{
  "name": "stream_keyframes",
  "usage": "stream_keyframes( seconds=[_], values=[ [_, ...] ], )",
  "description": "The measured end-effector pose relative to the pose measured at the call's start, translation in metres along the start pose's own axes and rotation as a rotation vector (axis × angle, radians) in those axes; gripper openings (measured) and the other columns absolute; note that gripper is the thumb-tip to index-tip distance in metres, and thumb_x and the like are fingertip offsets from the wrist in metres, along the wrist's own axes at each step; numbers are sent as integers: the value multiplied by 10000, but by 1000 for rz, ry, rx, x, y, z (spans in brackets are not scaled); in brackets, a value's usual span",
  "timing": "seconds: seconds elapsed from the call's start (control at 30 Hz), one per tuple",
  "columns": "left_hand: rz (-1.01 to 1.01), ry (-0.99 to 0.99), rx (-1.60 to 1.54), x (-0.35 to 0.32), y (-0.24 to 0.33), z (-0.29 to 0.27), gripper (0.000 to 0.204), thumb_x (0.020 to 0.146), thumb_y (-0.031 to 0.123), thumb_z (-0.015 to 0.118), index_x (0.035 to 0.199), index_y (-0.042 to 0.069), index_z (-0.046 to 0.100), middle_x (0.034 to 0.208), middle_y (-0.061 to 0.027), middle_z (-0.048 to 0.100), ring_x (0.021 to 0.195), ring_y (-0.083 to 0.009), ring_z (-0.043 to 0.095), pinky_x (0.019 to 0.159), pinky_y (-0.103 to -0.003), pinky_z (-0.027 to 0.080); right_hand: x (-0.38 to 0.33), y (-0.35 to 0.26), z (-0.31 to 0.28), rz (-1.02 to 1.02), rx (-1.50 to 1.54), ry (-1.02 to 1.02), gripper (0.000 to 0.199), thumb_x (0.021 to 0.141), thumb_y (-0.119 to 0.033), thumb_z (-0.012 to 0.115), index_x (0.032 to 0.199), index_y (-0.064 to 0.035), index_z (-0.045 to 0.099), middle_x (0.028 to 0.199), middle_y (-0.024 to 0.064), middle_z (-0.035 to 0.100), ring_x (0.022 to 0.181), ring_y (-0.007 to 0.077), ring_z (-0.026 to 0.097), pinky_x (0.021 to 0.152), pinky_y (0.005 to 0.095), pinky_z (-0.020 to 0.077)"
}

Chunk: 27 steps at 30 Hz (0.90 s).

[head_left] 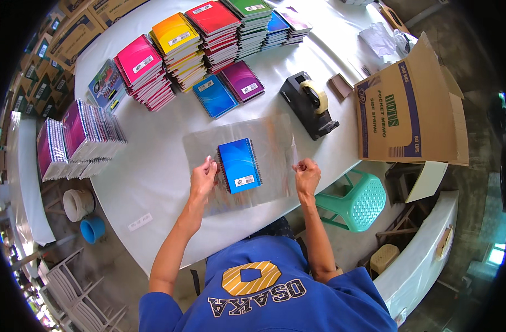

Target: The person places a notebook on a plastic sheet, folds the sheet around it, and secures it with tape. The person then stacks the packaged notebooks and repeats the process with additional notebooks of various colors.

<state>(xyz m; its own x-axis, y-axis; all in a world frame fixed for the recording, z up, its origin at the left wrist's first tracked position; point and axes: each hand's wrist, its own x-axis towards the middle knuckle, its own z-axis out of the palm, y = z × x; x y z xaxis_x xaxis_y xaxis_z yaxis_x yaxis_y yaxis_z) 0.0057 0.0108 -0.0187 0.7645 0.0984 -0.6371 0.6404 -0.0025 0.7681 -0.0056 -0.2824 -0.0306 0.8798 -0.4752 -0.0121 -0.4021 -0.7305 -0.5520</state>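
Note:
A small stack of blue spiral notebooks lies on a clear plastic sheet spread on the white table. My left hand rests at the stack's left edge, fingers touching the spiral binding and the sheet. My right hand pinches the right edge of the plastic sheet, just off the stack.
Stacks of coloured spiral notebooks line the table's far side, with wrapped bundles at the left. A black tape dispenser and an open cardboard box stand to the right. A green plastic stool sits below the table edge.

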Motion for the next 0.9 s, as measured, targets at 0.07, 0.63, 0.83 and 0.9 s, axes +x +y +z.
stream_keyframes(
  seconds=[0.07,0.63,0.83,0.9],
  values=[
    [13,40,-6,-1,1,3,432,992,263,546,1374,67,502,989,-14,644,871,-119,580,673,-332,489,-2,6,2,-51,25,27,132,716,-63,738,799,2,660,739,167,628,679,336,618,666,412,495],
    [316,2,93,-4,4,4,609,970,244,571,1425,-77,323,1417,-193,466,1281,-197,473,1068,-307,365,-61,-93,-25,-452,-25,37,163,769,48,584,913,-27,575,828,181,594,678,368,594,596,463,453],
    [383,-129,-177,-11,4,35,817,917,273,658,1489,-42,166,1460,-226,392,1324,-199,406,1080,-326,353,-103,-119,12,-714,-65,-112,190,720,26,585,910,24,566,1127,227,617,855,311,619,721,430,497],
    [278,-132,-107,-14,8,41,881,840,244,742,1492,0,203,1495,-223,341,1324,-225,421,1065,-333,379,-105,-114,6,-889,-228,-295,185,762,-39,634,933,18,592,1205,223,591,961,283,617,791,438,498]
  ],
)
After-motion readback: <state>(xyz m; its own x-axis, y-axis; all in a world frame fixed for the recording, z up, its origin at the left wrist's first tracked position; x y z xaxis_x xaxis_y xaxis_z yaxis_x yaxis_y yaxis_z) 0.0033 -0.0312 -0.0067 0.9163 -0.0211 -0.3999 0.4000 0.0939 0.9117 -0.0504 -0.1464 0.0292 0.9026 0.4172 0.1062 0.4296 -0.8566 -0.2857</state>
